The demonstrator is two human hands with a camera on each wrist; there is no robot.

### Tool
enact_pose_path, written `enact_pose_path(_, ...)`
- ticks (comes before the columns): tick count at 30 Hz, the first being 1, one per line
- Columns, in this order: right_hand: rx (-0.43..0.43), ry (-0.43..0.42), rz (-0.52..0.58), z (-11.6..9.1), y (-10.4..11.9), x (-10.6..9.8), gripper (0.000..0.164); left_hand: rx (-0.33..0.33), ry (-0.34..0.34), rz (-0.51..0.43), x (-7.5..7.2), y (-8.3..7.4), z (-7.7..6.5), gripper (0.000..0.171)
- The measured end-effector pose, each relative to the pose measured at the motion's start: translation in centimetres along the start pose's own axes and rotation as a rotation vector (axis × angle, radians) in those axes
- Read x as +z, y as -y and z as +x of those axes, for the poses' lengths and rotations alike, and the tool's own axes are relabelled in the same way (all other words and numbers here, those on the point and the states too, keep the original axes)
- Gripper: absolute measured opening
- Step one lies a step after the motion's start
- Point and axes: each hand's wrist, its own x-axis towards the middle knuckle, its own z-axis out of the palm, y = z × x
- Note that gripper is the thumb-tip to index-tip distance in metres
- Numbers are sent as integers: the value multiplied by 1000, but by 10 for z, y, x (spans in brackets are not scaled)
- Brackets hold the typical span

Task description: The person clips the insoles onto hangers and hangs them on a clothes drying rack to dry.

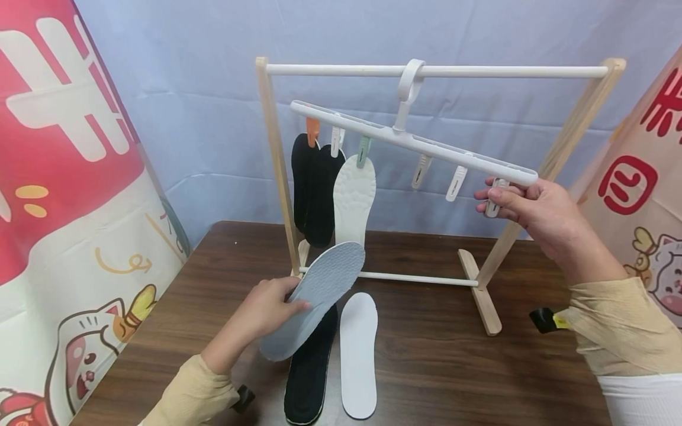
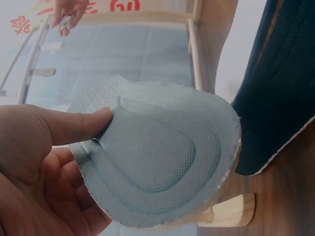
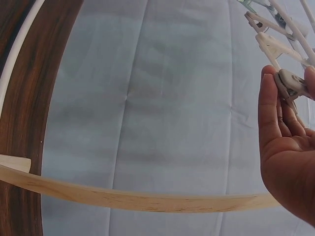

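A grey insole (image 1: 319, 302) is held over the table by my left hand (image 1: 266, 307), thumb on its upper face and fingers underneath. In the left wrist view the heel of that insole (image 2: 157, 152) faces the camera. My right hand (image 1: 549, 219) pinches the white clothespin (image 1: 495, 198) at the right end of the tilted white hanger (image 1: 453, 152). The right wrist view shows this clothespin (image 3: 290, 83) between thumb and fingers. Two black insoles (image 1: 319, 195) and a white insole (image 1: 354, 189) hang from clips on the hanger's left half. Two white clips hang bare right of its hook.
The hanger hooks over the top bar of a wooden rack (image 1: 346, 70) standing on the brown table (image 1: 426, 355). A black insole (image 1: 306, 378) and a white insole (image 1: 359, 355) lie near the front. Patterned cloths flank both sides.
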Motion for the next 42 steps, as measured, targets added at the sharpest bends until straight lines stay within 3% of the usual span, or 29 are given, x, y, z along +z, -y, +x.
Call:
enact_pose_path(14, 3, -4, 2, 0, 0, 0, 13, 1, -3, -27, -3, -5, 0, 25)
enact_pose_path(27, 15, -11, 2, 0, 0, 0, 13, 8, -10, -29, -2, -11, 2, 22)
enact_pose_path(42, -3, -11, 6, 0, -1, 1, 14, 76, 12, -23, 3, -31, 14, 18)
